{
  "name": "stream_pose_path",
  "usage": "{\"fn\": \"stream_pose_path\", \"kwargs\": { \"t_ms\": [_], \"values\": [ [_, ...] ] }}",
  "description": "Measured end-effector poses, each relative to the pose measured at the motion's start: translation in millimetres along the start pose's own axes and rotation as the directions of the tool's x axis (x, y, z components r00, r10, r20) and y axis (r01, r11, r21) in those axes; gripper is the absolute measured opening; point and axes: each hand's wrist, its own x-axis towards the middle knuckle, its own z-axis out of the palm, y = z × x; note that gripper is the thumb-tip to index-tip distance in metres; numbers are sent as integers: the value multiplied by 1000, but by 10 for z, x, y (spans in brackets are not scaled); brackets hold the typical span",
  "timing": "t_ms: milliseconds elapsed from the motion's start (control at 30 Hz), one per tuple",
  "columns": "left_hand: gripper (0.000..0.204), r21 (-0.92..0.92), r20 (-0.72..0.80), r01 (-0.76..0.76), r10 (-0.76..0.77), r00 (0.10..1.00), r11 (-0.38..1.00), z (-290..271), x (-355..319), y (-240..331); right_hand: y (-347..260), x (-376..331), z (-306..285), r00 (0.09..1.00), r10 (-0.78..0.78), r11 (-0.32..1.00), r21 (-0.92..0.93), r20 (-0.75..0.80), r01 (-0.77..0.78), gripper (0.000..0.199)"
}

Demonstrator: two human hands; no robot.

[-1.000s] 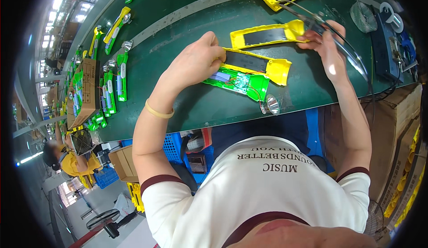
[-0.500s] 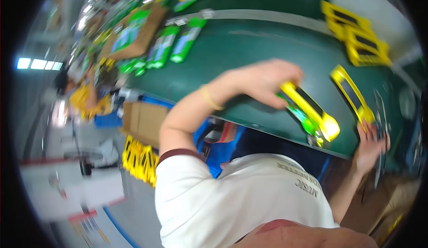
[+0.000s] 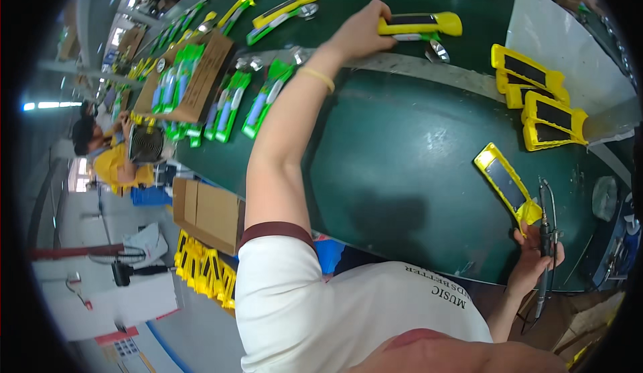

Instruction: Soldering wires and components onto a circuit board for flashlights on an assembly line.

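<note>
**Long reach across the green belt**

A seated worker stretches the left hand (image 3: 362, 32) far out over the dark green conveyor table (image 3: 402, 158), fingers closed around one end of a yellow lamp housing (image 3: 420, 24) with a black panel on its face, held flat and just above the belt's far lane beside a small shiny reflector (image 3: 437, 50). The arm is fully extended, apparently because that lane lies beyond easy reach. The right hand (image 3: 536, 259) stays at the near edge, wrapped around a slim pen-like powered tool (image 3: 546, 232) with a cable trailing from it, gripped upright, seemingly to keep it ready. Just beside it a second yellow housing (image 3: 506, 184) lies panel-up on the belt. Three more yellow housings (image 3: 536, 98) are stacked near the grey sheet on the right, close at hand. Green packaged units (image 3: 228, 101) and a flat cardboard piece (image 3: 201, 78) line the far left, where another person in yellow (image 3: 114, 162) sits.
</note>
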Motion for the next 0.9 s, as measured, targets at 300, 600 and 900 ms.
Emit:
{"fn": "stream_pose_path", "kwargs": {
  "t_ms": [300, 600, 900],
  "values": [
    [94, 88, -98, 261, -253, 963, 961, 229, 1832, -230, -135, -4, 15, 985, 62, 996, -52, -164, -72, 54],
    [41, 98, -271, 321, -285, 919, 942, 445, 1665, -462, -62, -78, -139, 996, 85, 993, -79, -41, -88, 59],
    [48, -349, 119, -380, 442, 889, 857, -67, -1501, 1115, -151, 73, -51, 976, 94, 993, 46, 195, -105, 45]
  ]
}}
